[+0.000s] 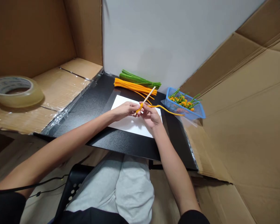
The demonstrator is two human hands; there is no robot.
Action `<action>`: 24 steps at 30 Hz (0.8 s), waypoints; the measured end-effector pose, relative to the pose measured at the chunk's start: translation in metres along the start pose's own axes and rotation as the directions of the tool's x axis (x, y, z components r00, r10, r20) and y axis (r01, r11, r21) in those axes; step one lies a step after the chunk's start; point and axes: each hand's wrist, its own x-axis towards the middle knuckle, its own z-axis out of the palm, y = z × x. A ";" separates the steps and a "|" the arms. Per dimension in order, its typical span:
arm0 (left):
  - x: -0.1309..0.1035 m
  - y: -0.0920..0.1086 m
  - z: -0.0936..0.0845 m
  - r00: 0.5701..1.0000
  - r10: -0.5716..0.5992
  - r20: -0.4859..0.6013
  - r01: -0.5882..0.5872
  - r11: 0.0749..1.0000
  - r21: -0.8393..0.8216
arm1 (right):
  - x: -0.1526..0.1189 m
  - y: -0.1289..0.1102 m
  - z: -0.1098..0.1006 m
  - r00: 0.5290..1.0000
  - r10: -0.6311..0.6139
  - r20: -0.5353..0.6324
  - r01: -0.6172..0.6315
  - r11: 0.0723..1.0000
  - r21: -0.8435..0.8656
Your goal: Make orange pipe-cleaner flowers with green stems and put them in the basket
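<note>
Above a white sheet of paper [127, 124], both hands meet around a thin wooden stick [149, 95] that slants up to the right. An orange pipe cleaner [169, 111] is wound round the stick's lower part, and its loose end trails off to the right. My left hand [126, 110] is closed, pinching the stick and the coils near the bottom end. My right hand [151, 115] is closed too, with thumb and fingers on the pipe cleaner beside the coils. The fingers partly cover the wound section.
Behind the hands lie a bundle of orange pipe cleaners [126, 84] and a green bundle [137, 77]. A blue basket [198, 115] at the right holds small orange pieces with green stems. Clear tape [35, 95] rests on cardboard at the left. Cardboard walls flank the black table [81, 115].
</note>
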 end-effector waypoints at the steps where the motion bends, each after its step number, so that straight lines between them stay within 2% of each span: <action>1: 0.000 -0.001 0.001 0.999 0.028 -0.041 -0.024 0.996 0.081 | 0.001 0.000 -0.001 1.000 -0.022 -0.018 0.022 1.000 -0.012; 3: 0.001 -0.005 0.003 0.972 0.147 -0.183 -0.089 0.953 0.290 | 0.002 0.002 -0.001 0.995 -0.068 -0.074 0.067 0.998 -0.018; 5: 0.001 -0.008 0.005 0.905 0.312 -0.289 -0.138 0.859 0.494 | 0.003 0.003 -0.001 0.989 -0.087 -0.121 0.085 0.996 -0.018; 7: -0.001 -0.011 0.006 0.855 0.427 -0.296 -0.165 0.763 0.625 | 0.003 0.005 0.000 0.989 -0.076 -0.127 0.074 0.997 -0.018; 11: -0.004 -0.012 0.006 0.838 0.483 -0.254 -0.173 0.676 0.716 | 0.002 0.008 0.002 0.992 -0.069 -0.103 0.068 0.998 -0.008; 14: -0.003 -0.012 0.007 0.843 0.464 -0.272 -0.153 0.692 0.705 | 0.001 0.009 0.003 0.991 -0.066 -0.112 0.063 0.998 -0.030; 18: 0.002 -0.012 0.006 0.843 0.383 -0.377 -0.117 0.816 0.567 | 0.001 0.009 0.004 0.988 -0.052 -0.142 0.050 0.999 -0.016; 20: 0.005 -0.011 0.003 0.873 0.316 -0.372 -0.123 0.880 0.458 | 0.001 0.008 0.004 0.986 -0.055 -0.156 0.053 0.998 -0.017; 24: 0.005 -0.005 -0.002 0.963 0.165 -0.215 -0.115 0.966 0.230 | 0.001 0.005 0.002 0.989 -0.068 -0.133 0.067 0.998 -0.014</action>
